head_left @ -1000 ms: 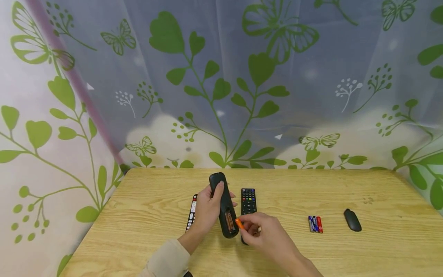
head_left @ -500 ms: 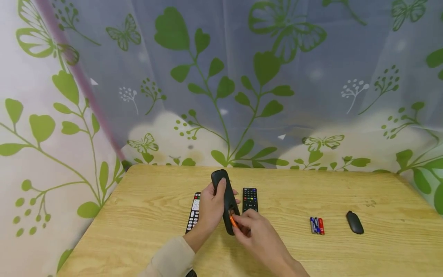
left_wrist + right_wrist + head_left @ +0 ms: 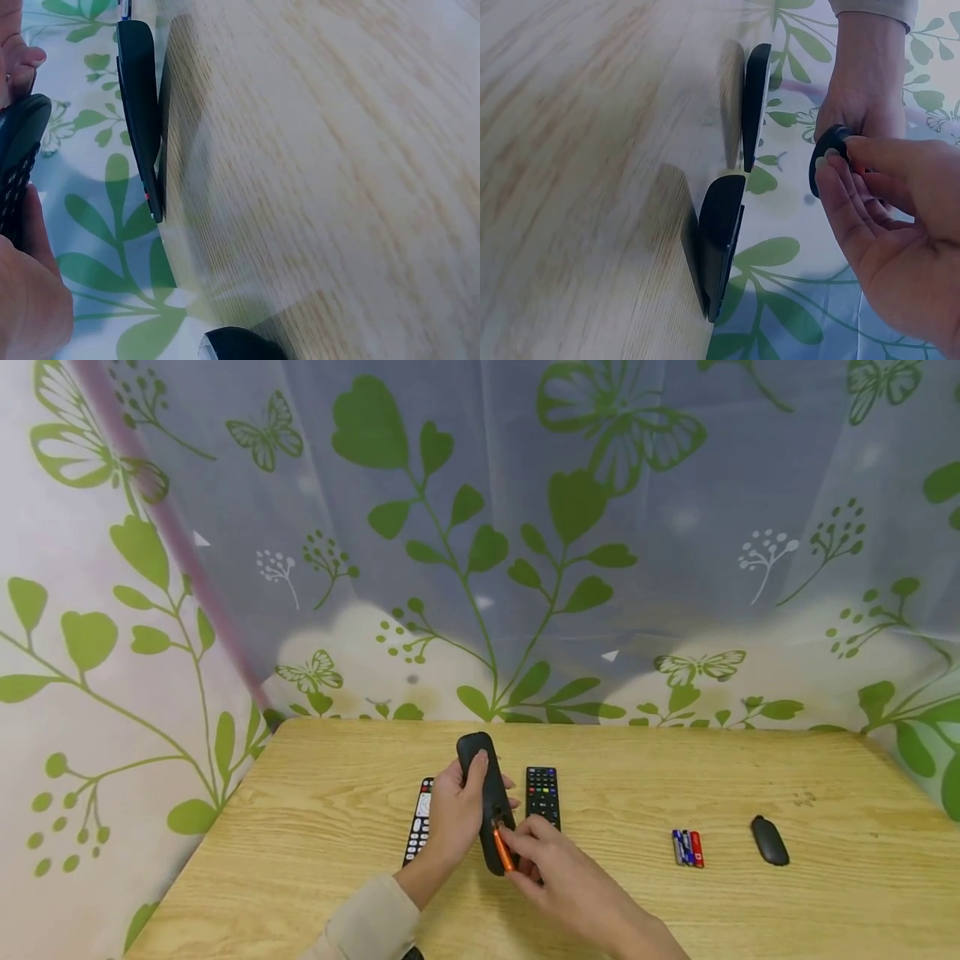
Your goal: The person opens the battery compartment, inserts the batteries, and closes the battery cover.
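Observation:
My left hand [image 3: 453, 814] grips a black remote control [image 3: 491, 785] above the table, its back turned up and its battery compartment exposed. Across the lower end, my right hand [image 3: 562, 872] pinches an orange battery [image 3: 503, 848] between thumb and index finger. This battery lies along the compartment, at least partly inside; how deep it sits cannot be told. In the right wrist view, the right fingers [image 3: 844, 199] touch the end of the held remote [image 3: 820, 165], while the battery is mostly hidden. In the left wrist view, the remote's button side [image 3: 15, 180] shows beside the left hand [image 3: 34, 300].
On the wooden table [image 3: 300, 793] lie a second black remote [image 3: 542, 789] behind the right hand and a white-buttoned remote [image 3: 417, 827] behind the left. Several small batteries [image 3: 687, 848] and a small black rounded piece [image 3: 769, 841] lie at the right. A patterned curtain [image 3: 450, 568] hangs behind.
My right hand has brought the orange battery leftward from beside the remote into its compartment, and its lower end has tipped down towards the compartment. The left hand keeps its grip, nearly still.

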A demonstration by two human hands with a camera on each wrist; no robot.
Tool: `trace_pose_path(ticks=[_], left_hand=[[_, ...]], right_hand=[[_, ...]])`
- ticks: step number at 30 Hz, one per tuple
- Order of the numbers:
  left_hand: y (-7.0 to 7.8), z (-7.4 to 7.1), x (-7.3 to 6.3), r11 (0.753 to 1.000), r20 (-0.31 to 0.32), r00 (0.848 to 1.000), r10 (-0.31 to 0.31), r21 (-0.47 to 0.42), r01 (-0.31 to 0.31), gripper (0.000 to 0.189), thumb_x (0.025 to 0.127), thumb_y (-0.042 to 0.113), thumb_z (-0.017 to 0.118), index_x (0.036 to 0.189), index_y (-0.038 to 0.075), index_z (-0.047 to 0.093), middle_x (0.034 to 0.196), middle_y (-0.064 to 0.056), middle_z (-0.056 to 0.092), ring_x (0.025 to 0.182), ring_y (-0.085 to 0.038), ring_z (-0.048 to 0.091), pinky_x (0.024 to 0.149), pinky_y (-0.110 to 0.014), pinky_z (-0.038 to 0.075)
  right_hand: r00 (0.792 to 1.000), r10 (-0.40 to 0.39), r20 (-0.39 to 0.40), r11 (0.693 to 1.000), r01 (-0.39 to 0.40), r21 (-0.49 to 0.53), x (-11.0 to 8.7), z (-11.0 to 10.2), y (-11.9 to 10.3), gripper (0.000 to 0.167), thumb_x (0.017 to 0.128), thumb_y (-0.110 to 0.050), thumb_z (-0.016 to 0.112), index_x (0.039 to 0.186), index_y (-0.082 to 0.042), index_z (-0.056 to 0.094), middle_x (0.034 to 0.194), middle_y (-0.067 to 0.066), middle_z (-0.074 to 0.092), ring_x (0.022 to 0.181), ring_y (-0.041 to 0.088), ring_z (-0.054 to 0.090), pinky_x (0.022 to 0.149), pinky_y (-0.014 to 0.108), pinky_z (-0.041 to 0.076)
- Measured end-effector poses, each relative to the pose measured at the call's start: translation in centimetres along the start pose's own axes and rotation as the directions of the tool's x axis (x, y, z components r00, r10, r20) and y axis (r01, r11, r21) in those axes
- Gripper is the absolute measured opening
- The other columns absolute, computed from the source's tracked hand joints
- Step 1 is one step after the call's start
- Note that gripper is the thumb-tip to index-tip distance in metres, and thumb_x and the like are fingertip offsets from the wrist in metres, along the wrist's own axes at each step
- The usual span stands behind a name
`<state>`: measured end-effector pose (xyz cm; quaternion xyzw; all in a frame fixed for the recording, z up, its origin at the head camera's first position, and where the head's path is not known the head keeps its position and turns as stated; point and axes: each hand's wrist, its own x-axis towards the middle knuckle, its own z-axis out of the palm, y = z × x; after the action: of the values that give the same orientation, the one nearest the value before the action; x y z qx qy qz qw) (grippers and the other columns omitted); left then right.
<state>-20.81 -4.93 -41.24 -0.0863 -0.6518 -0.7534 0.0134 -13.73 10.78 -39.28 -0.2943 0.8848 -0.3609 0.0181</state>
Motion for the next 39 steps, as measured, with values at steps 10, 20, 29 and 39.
trace_pose_path(ticks=[10,20,29,39], left_hand=[[-0.1,0.1,-0.1,1.000,0.025,1.000,0.001,0.018,-0.002,0.048,0.102,0.039,0.045,0.113,-0.006,0.053,0.089,-0.023,0.065,0.069,-0.033,0.069,0.062,-0.039,0.059],[0.5,0.4,-0.5,0.999,0.007,0.999,-0.037,-0.013,0.037,0.048,0.101,0.043,0.045,0.112,-0.004,0.054,0.089,-0.023,0.066,0.068,-0.032,0.069,0.063,-0.041,0.059],[0.9,0.5,-0.5,0.999,-0.008,1.000,0.008,-0.038,-0.008,0.048,0.101,0.041,0.046,0.110,-0.005,0.054,0.086,-0.026,0.064,0.065,-0.035,0.068,0.060,-0.043,0.058],[1.3,0.8,-0.6,0.999,-0.032,0.999,0.029,-0.023,-0.030,0.048,0.100,0.043,0.046,0.111,-0.003,0.055,0.084,-0.022,0.066,0.073,-0.051,0.063,0.059,-0.042,0.058]], right_hand=[[1.000,-0.020,-0.013,0.999,0.020,-0.030,-0.1,-0.4,0.3,0.043,0.089,-0.014,0.068,0.128,0.002,0.058,0.098,-0.003,0.051,0.073,0.001,0.049,0.060,0.017,0.047],[0.997,-0.059,-0.049,0.998,0.059,0.009,-0.4,-0.8,0.4,0.045,0.089,-0.026,0.067,0.127,-0.003,0.059,0.097,-0.006,0.054,0.071,0.002,0.048,0.057,0.018,0.046],[0.988,0.006,-0.157,0.977,0.028,0.212,-0.5,0.0,0.9,0.042,0.084,-0.028,0.071,0.121,-0.008,0.066,0.096,-0.005,0.049,0.070,0.007,0.048,0.057,0.021,0.048],[0.950,0.177,-0.256,0.919,-0.066,0.390,-0.4,0.6,0.8,0.026,0.075,-0.028,0.081,0.098,-0.018,0.075,0.104,0.000,0.052,0.086,0.020,0.059,0.071,0.030,0.054]])
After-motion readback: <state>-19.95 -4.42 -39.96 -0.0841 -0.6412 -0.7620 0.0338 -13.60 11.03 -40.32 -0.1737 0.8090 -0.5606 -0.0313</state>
